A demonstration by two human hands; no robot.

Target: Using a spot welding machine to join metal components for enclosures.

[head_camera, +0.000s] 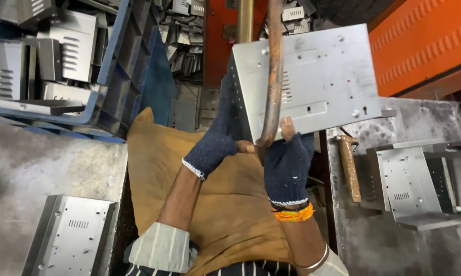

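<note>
Both gloved hands grip the metal panel [317, 76] — left hand [215, 138] on its edge, right hand [287, 163] beneath — behind a rusty bar [274, 76].

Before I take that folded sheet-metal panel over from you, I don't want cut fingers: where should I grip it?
Probably best by its near lower edge, coming from below, as both gloved hands do now. The sheet-metal panel is held up tilted, with the left hand on its folded left side wall and the right hand under the bottom edge. The curved copper arm crosses its face, so avoid the middle.
</note>
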